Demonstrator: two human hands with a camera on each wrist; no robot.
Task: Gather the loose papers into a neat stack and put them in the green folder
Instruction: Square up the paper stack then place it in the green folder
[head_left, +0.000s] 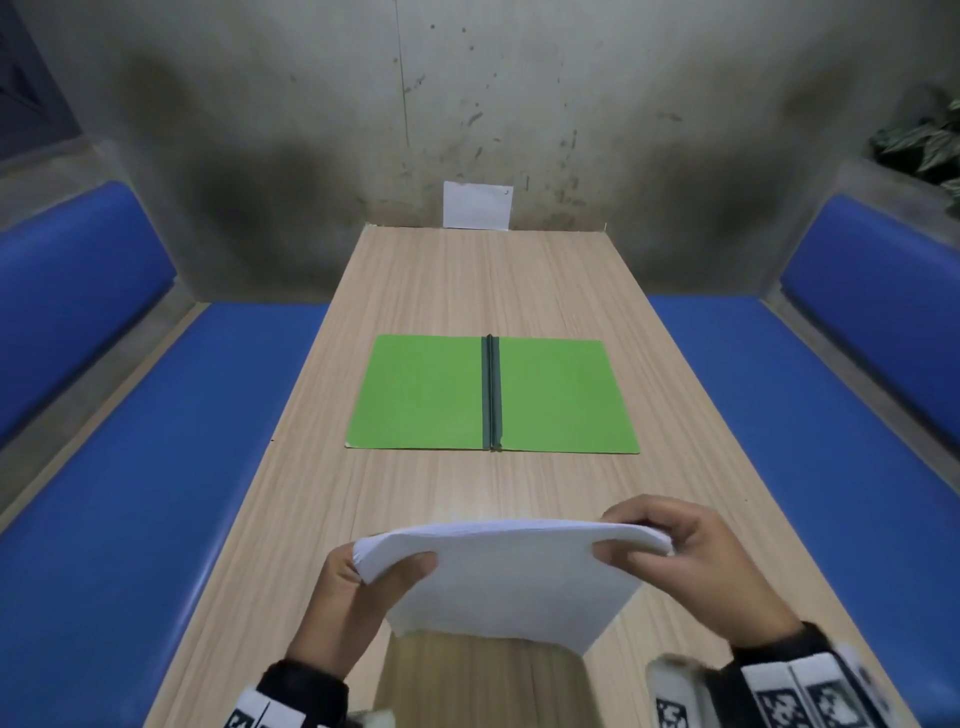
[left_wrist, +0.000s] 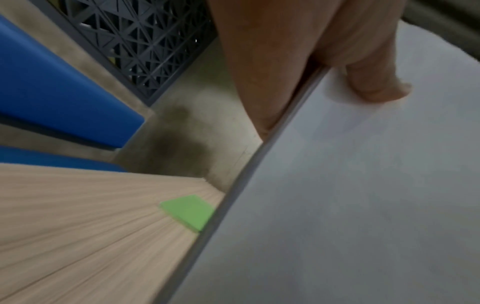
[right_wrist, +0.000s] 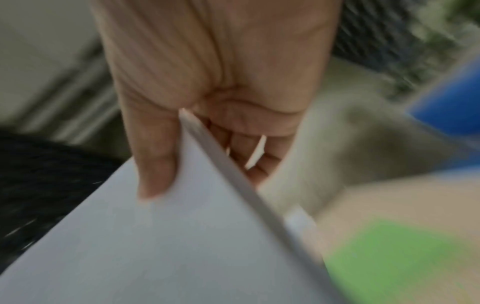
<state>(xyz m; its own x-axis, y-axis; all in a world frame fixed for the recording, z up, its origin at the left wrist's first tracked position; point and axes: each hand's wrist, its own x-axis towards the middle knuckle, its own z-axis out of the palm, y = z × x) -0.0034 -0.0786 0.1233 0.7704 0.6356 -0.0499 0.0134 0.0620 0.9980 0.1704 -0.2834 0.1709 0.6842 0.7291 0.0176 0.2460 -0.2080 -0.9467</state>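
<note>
A stack of white papers (head_left: 509, 582) is held above the near end of the wooden table (head_left: 467, 280), tilted with its top edge bowed. My left hand (head_left: 363, 577) pinches its left side, thumb on the near face. My right hand (head_left: 670, 551) pinches its right top corner. The green folder (head_left: 431, 395) lies open and flat in the middle of the table, its dark spine (head_left: 491, 392) running away from me. In the left wrist view the thumb (left_wrist: 374, 82) presses the papers (left_wrist: 350, 195), with a folder corner (left_wrist: 189, 211) beyond. The right wrist view is blurred: thumb (right_wrist: 155, 160), papers (right_wrist: 168, 246), folder (right_wrist: 400, 259).
A white sheet (head_left: 478, 205) leans against the wall at the table's far end. Blue padded benches (head_left: 156, 493) (head_left: 810, 415) run along both sides of the table. A plant (head_left: 924, 140) sits at the upper right. A dark lattice panel (left_wrist: 135, 41) stands behind the left bench.
</note>
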